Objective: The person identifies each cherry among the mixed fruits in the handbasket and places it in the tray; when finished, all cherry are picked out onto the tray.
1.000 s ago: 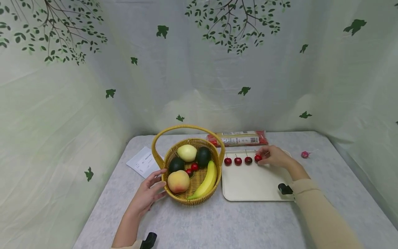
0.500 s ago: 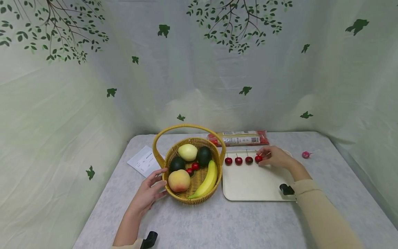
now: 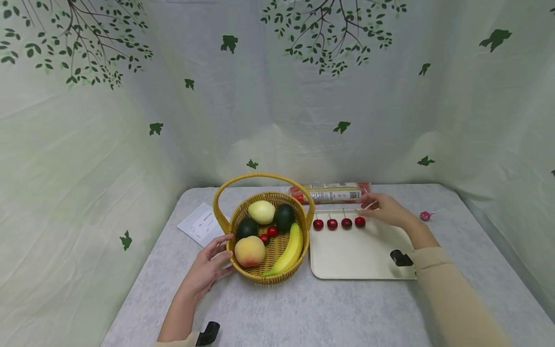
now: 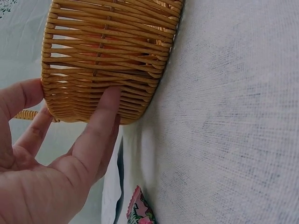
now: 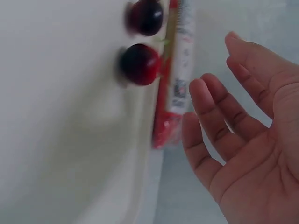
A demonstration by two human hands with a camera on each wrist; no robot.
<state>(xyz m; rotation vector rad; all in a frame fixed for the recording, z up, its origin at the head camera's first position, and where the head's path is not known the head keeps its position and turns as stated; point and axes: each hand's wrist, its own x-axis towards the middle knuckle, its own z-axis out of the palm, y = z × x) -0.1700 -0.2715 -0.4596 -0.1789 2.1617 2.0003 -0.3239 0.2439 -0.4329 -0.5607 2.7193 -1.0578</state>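
- what do we list around the work?
- we list one printed paper, left of the basket; one red-ended packet, behind the tray; one small pink item, far right. in the way: the basket's handle crosses the packet's left end, and the right hand and sleeve cover part of the tray's right side.
- and the cherries?
- four, dark red, glossy, stemmed, in a row near the tray's far edge. the right hand is just beside the rightmost, fingers loosely parted, holding nothing.
- the basket?
- woven, yellow-brown. contents: one banana, one peach, one pale yellow fruit, two dark green fruits, two small red fruits. the left hand touches its side, fingers spread wide.
- differences by view?
- in the left wrist view we see a fingertip on the outer weave and a pink-and-green wrapper, which we cannot make out from the head. the right wrist view shows only two cherries, blurred, clear of the fingers.
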